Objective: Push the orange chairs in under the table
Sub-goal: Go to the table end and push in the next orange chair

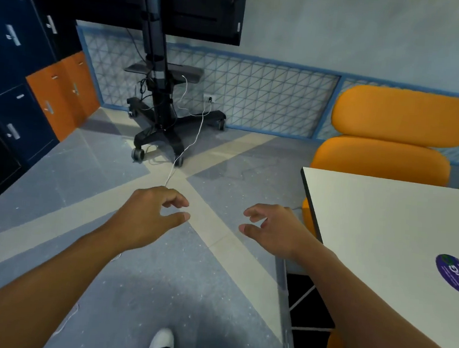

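Head view, table sticker reading "ClayG", hands empty

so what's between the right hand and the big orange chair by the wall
In the head view, the corner of the white table lies between the right hand and the orange chair, with some bare floor left of it.

Orange chairs — white table — grey floor, cream stripes.
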